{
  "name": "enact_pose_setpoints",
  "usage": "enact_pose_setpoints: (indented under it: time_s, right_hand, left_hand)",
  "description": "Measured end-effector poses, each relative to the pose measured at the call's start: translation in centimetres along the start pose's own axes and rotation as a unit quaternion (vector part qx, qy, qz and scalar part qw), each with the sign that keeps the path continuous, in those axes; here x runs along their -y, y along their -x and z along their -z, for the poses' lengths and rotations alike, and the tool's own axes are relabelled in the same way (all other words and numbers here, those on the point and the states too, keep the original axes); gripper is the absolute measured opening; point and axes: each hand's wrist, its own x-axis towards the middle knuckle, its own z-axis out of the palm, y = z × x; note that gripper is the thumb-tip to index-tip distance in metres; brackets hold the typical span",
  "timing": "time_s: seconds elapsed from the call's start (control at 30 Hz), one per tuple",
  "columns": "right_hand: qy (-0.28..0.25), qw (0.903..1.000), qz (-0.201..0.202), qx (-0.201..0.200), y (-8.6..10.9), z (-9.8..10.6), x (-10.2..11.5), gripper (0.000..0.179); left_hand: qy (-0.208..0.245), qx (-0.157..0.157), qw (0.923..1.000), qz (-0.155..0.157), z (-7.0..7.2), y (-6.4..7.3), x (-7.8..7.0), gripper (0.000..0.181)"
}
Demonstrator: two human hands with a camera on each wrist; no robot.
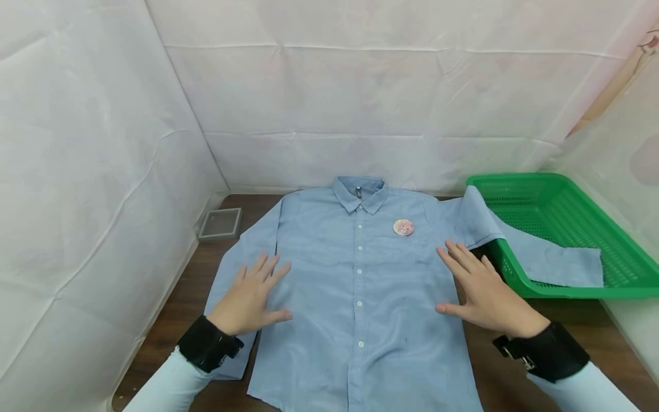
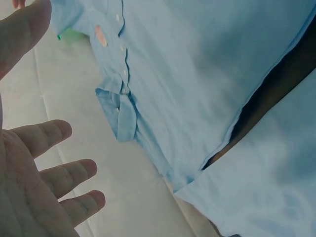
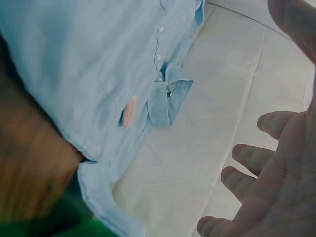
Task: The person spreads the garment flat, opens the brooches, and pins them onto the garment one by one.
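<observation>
A light blue button-up shirt (image 1: 319, 286) lies face up on the dark wooden table, its collar (image 1: 360, 194) toward the back wall. A round pink badge (image 1: 403, 227) sits on its chest, right of the button line. My left hand (image 1: 249, 297) hovers with spread fingers over the shirt's left side and sleeve. Over the right side, my right hand (image 1: 479, 292) is likewise spread, palm down, holding nothing. The left sleeve (image 1: 226, 366) runs down alongside the body. The other sleeve (image 1: 556, 257) stretches out across the green basket, its cuff inside.
The green plastic basket (image 1: 566, 292) stands at the right, its rim near my right hand. A small grey square dish (image 1: 220, 223) sits at the back left. White sheeting (image 1: 360, 97) walls the table at the back and sides. Dark wood (image 1: 165, 343) shows at the left.
</observation>
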Motion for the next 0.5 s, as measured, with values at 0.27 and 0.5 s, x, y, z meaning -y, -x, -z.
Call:
enact_pose_setpoints:
  time_s: [0.27,0.5]
  right_hand:
    - [-0.019,0.9993,-0.032,-0.007,3.7,-1.2,0.3,0.103]
    - [-0.023,0.9983,-0.051,-0.013,4.7,-2.3,0.0,0.103]
  left_hand:
    - [0.008,0.005,0.9998,0.017,-1.8,2.1,-1.4,0.096]
    - [0.027,-0.014,0.9995,0.013,-2.5,2.1,-2.0,0.096]
